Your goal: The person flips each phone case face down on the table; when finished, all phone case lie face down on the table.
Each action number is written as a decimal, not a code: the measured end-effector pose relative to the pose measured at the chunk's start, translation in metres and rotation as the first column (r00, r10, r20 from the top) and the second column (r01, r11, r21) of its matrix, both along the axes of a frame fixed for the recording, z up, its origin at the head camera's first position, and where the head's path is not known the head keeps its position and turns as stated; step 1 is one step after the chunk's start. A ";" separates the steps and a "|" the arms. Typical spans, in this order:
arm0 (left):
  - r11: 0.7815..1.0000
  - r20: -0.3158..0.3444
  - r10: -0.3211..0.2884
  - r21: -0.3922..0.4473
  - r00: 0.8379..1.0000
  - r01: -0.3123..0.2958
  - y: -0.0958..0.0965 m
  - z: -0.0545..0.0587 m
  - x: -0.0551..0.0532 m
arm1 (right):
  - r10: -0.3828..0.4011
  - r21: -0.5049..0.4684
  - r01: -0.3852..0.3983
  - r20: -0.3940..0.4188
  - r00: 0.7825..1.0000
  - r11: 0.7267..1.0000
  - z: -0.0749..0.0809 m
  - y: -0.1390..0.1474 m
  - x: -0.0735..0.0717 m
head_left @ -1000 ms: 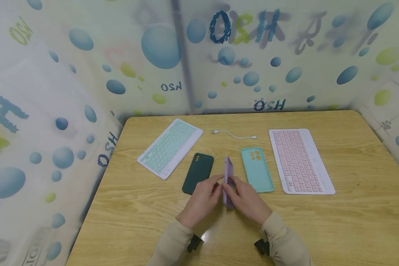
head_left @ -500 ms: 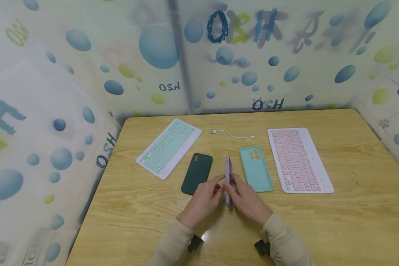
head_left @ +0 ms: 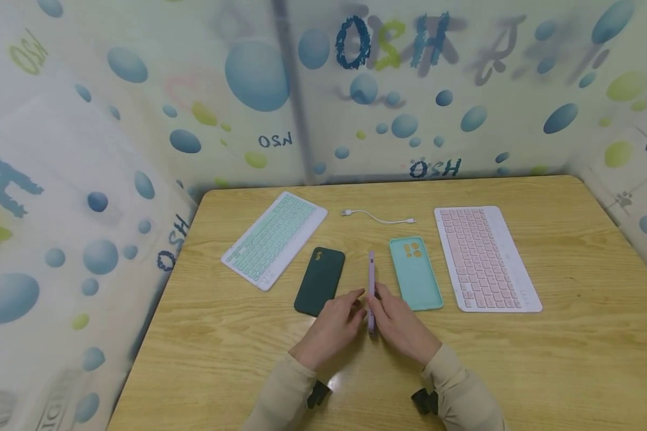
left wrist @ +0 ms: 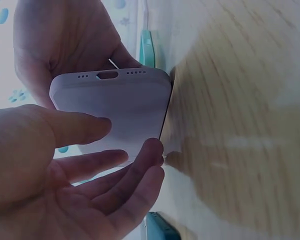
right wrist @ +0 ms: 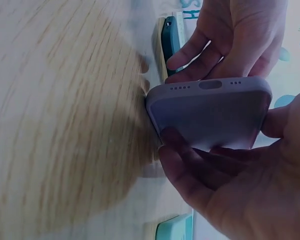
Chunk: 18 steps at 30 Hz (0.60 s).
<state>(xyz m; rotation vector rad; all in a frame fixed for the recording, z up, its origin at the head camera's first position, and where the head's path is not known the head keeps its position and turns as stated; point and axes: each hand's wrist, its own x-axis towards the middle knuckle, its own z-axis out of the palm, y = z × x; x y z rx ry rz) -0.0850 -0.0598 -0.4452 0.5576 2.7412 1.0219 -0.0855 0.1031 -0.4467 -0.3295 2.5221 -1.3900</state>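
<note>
A lilac phone case [head_left: 371, 269] stands on its long edge on the table, its short end with the port cutout [right wrist: 210, 85] towards me. My right hand [head_left: 404, 326] holds it, thumb on the upper edge and fingers against the hollow inner side in the right wrist view. On the other side is my left hand [head_left: 331, 326], its fingers loosely spread beside the case's back; whether the thumb touches it I cannot tell. Flat to the left lies a dark green phone case [head_left: 320, 278]. A turquoise phone case [head_left: 417, 278] lies just right of the hands, hollow side up.
A white keyboard with mint keys [head_left: 275, 239] lies slanted at the back left. The keyboard with pink keys [head_left: 482, 257] is on the right. Between them, a short white cable [head_left: 380, 218] lies towards the back of the wooden table [head_left: 582, 347]. A patterned wall backs the table.
The lilac case has turned from slightly angled to nearly edge-on in the head view. My left fingers have drawn a little away from it, while my right hand still holds it.
</note>
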 end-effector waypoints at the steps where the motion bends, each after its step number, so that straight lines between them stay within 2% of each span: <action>1: 1.000 0.003 0.001 -0.004 1.000 -0.001 0.000 0.000 0.000 | 0.002 -0.007 -0.002 -0.005 1.000 1.000 0.000 0.000 0.000; 11: 1.000 -0.007 -0.012 0.012 1.000 0.012 0.000 0.000 0.001 | -0.032 -0.098 0.025 -0.063 0.998 0.995 -0.003 0.002 0.004; 15: 1.000 0.006 -0.010 0.009 1.000 0.010 0.000 0.000 0.001 | -0.062 -0.079 0.054 -0.096 0.993 0.995 -0.003 0.003 0.004; 18: 1.000 0.014 -0.009 0.003 1.000 0.009 0.001 -0.001 0.001 | -0.084 -0.052 0.077 -0.155 0.984 0.996 -0.003 0.003 0.003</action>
